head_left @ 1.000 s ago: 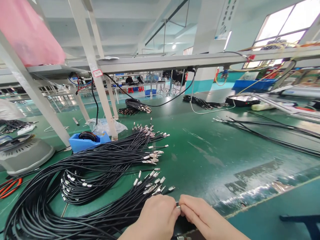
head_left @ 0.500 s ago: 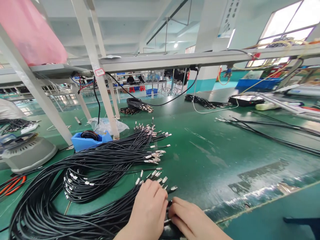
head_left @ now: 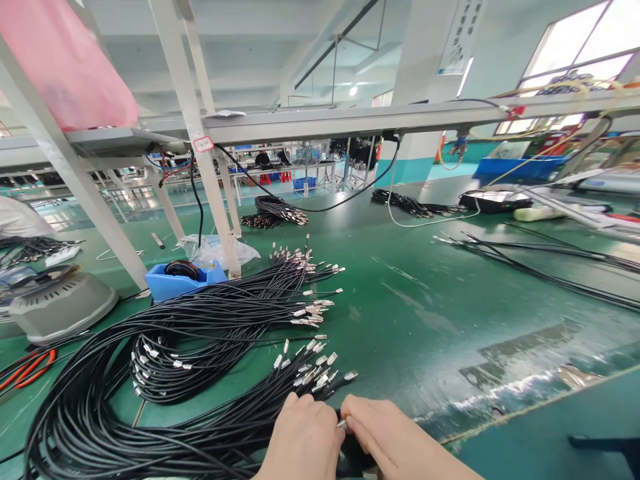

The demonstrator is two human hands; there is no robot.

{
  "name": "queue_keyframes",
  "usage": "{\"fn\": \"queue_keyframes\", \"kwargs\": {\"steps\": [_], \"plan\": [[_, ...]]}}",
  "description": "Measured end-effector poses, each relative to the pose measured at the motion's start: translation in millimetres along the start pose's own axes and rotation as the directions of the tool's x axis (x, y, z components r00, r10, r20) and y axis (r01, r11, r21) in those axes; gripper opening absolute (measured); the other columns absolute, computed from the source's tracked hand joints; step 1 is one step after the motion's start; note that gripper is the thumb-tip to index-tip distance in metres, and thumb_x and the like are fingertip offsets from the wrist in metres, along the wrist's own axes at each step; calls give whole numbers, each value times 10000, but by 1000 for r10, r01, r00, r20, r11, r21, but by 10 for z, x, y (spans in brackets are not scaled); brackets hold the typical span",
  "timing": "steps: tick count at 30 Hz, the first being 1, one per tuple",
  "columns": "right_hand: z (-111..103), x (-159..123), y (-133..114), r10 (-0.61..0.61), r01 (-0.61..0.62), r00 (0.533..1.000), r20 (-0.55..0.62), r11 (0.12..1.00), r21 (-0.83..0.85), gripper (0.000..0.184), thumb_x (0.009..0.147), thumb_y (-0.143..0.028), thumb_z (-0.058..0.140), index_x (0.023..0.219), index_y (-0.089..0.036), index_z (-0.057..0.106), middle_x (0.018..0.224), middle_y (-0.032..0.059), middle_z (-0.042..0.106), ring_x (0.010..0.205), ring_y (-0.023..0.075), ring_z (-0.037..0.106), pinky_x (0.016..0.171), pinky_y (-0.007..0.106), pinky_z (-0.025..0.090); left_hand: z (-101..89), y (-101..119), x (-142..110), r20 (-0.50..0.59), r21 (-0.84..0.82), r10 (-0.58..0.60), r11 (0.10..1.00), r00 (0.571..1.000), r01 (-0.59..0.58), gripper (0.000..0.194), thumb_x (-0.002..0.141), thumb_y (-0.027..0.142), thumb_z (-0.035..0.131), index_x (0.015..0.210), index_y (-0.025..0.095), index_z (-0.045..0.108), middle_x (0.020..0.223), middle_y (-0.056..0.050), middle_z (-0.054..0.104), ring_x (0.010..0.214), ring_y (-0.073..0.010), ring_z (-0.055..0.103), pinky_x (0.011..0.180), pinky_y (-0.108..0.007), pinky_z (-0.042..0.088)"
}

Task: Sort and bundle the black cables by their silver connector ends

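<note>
left hand [head_left: 303, 440], right hand [head_left: 400, 433] at metal-tipped cable [head_left: 342, 423], placard [head_left: 461, 37] illegible

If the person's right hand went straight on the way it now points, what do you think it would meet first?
Most likely the small metal terminal on a black cable, just ahead of the right hand. The left hand lies directly behind it, though depth is hard to judge here.

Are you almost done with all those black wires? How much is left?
Hard to tell from here. Done-looking: the big black cable bundle has metal tips on its ends. In hand: one metal tip between the left hand and right hand. Left: perhaps the loose cables at right and the coil farther back.
</note>
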State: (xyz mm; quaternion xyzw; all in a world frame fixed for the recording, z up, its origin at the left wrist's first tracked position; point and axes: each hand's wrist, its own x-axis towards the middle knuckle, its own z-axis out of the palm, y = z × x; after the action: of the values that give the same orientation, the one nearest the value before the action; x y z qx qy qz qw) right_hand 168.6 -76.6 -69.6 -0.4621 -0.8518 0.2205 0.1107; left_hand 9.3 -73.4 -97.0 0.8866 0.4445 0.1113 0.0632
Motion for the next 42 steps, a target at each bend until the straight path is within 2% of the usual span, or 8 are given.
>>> {"fn": "queue_keyframes", "kwargs": {"steps": [5,10,15,19,25,31,37,42], "plan": [[-57,-35,18,53,-53,999,-5,995,81,308,896,-233,186,639,-208,353,634,-3,511,584,134,459,548,231,356,-146,69,57,157,-72,-78,993,984,90,175,820,170,365,741,183,520,751,-22,596,727,-187,535,675,-320,355],[-142,-217,58,196,-202,979,59,973,113,66,778,-176,418,750,-215,463,678,-13,534,668,153,508,603,238,384,-261,8,111,-75,-91,-112,990,991,105,222,854,165,326,722,190,503,745,-5,558,726,-180,479,683,-328,337],[-69,-300,72,176,-173,982,63,984,-48,201,603,-3,449,643,-200,444,779,24,553,706,161,530,611,230,400,-302,-47,219,-186,33,-146,987,972,155,192,836,149,385,710,182,526,740,-19,544,737,-194,460,676,-337,334],[-65,-293,76,158,-158,987,21,987,11,176,690,-30,427,638,-198,423,724,17,541,664,146,511,597,226,395,-170,43,180,-297,78,-42,995,954,69,109,733,161,541,832,204,527,815,-13,539,769,-208,455,682,-343,326],[-207,-292,67,213,-209,977,-5,962,175,136,749,-94,420,665,-200,435,688,-15,521,622,117,471,568,202,375,162,125,71,-441,198,289,955,849,-222,227,686,307,625,615,188,446,580,34,484,583,-150,422,553,-299,245],[-186,-297,94,112,-114,993,23,984,134,233,865,-181,340,691,-196,494,738,1,573,711,131,528,660,219,397,138,198,57,-88,-12,70,997,994,-71,71,769,175,536,700,191,532,687,25,599,663,-151,526,598,-280,299],[-270,-291,76,1,-2,1000,23,1000,25,247,833,-124,385,638,-182,524,678,-5,593,654,122,538,615,196,393,-23,335,193,338,-100,-20,993,941,57,162,809,163,419,842,142,576,847,-69,619,817,-213,550,676,-310,368],[-217,-273,111,44,-43,999,-5,998,55,255,832,-173,398,620,-177,540,629,-8,597,616,117,539,587,189,386,-102,290,189,327,-172,1,983,945,59,189,830,204,375,815,151,555,837,-60,614,772,-181,552,594,-264,342]]}}
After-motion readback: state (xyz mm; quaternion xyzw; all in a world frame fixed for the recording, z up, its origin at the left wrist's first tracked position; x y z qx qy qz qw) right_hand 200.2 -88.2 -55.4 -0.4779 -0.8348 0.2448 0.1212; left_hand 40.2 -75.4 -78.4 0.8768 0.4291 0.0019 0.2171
